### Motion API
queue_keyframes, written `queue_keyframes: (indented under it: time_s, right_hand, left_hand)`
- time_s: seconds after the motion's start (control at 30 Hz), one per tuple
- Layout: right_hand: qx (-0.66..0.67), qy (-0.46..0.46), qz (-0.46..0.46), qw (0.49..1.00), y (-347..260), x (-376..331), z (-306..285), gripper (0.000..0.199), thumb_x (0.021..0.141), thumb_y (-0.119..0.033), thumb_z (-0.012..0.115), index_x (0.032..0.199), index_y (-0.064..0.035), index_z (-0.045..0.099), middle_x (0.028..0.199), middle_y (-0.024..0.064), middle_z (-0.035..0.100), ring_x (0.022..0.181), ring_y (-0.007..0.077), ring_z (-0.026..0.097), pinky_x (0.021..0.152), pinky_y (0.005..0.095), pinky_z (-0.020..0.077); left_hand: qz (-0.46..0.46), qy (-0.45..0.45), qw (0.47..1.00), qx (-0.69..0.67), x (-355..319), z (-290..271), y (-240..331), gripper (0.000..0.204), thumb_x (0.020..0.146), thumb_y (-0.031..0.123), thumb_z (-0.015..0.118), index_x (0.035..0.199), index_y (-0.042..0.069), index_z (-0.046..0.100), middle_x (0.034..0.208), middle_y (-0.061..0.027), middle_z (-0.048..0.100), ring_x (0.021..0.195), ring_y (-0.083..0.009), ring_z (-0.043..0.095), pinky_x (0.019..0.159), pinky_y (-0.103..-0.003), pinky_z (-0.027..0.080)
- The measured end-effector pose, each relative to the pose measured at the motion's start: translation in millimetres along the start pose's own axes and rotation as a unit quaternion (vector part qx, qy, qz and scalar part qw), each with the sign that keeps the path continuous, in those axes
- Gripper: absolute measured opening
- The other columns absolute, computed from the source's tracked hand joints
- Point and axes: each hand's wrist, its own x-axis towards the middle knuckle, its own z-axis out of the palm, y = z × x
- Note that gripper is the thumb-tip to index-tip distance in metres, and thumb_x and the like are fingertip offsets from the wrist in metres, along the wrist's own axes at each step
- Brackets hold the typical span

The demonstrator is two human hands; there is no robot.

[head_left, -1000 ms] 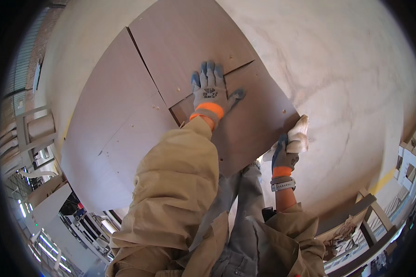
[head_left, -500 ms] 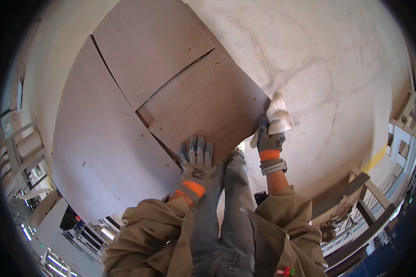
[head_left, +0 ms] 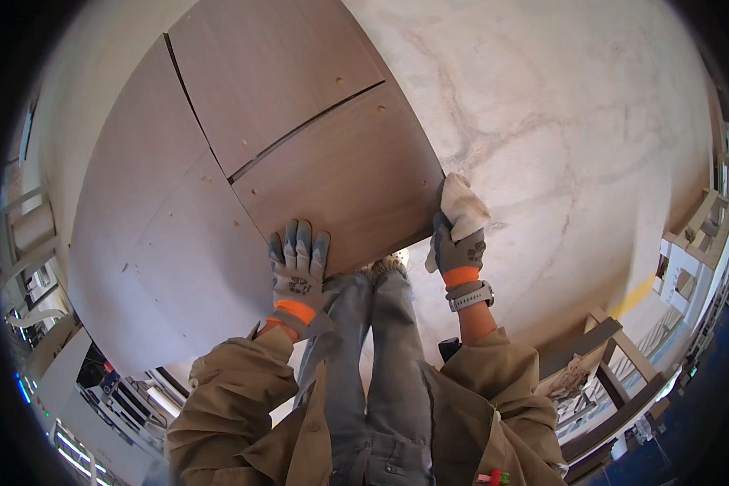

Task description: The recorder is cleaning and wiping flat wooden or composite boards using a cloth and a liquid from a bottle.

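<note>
The left hand (head_left: 298,271), in a grey glove with an orange cuff, is lying open and flat with its fingers spread, pressing on the near edge of a brown wooden panel (head_left: 344,182) that is resting on the pale floor (head_left: 559,121). The right hand (head_left: 455,247), gloved the same way and wearing a wristwatch (head_left: 471,296), is closing around a crumpled white cloth (head_left: 464,206) and holding it against the panel's near right corner. That panel is lying in the middle of the view, overlapping a second panel (head_left: 267,73) on its far side and a larger one (head_left: 162,243) to its left; small holes are showing along their faces. The person's legs in blue jeans (head_left: 373,364) are standing just near of the panel's edge, between the two tan sleeves. A wooden frame (head_left: 599,356) is sitting on the floor at the near right, well apart from the panels.
</note>
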Motion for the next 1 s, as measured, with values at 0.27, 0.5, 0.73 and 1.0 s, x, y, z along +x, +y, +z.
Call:
queue_keyframes:
  time_s: [0.27, 0.5, 0.73, 1.0]
  right_hand:
    - [0.568, -0.048, 0.171, 0.804, 15, 2, -37, 0.038, 0.093, -0.040, 0.052, 0.109, -0.0058, 0.053, 0.093, 0.0056, 0.059, 0.084, 0.0167, 0.060, 0.071, 0.0269, 0.0500]
    - [0.405, 0.006, 0.135, 0.904, 63, -76, -67, 0.043, 0.096, -0.029, 0.046, 0.127, 0.0005, 0.047, 0.120, 0.0133, 0.056, 0.104, 0.0242, 0.057, 0.089, 0.0357, 0.0484]
    - [0.510, -0.046, 0.159, 0.844, 31, -217, -126, 0.043, 0.098, -0.027, 0.041, 0.129, 0.0028, 0.047, 0.127, 0.0128, 0.055, 0.115, 0.0222, 0.053, 0.098, 0.0346, 0.0438]
    - [-0.019, -0.008, -0.147, 0.989, 15, -349, -175, 0.055, 0.075, -0.026, 0.077, 0.121, -0.0038, 0.057, 0.116, 0.0154, 0.062, 0.110, 0.0274, 0.058, 0.098, 0.0376, 0.0435]
  left_hand:
    - [-0.022, -0.070, 0.994, 0.082, 4, 11, 4, 0.099, 0.071, 0.057, 0.064, 0.142, 0.001, 0.025, 0.148, -0.0293, 0.015, 0.139, -0.0456, 0.010, 0.110, -0.064, 0.006]
    - [-0.015, -0.084, 0.983, 0.161, 12, 15, 10, 0.090, 0.080, 0.057, 0.053, 0.144, 0.001, 0.023, 0.151, -0.0261, 0.012, 0.140, -0.0442, 0.007, 0.109, -0.065, 0.003]
    - [0.153, -0.251, 0.945, 0.142, -69, 1, 65, 0.076, 0.088, 0.052, 0.046, 0.144, 0.005, 0.026, 0.152, -0.0173, 0.023, 0.139, -0.0391, 0.022, 0.110, -0.058, 0.016]
    - [0.215, -0.494, 0.842, -0.030, -141, -45, 97, 0.066, 0.086, 0.058, 0.047, 0.128, 0.007, 0.043, 0.130, -0.0213, 0.051, 0.123, -0.0360, 0.047, 0.107, -0.044, 0.027]
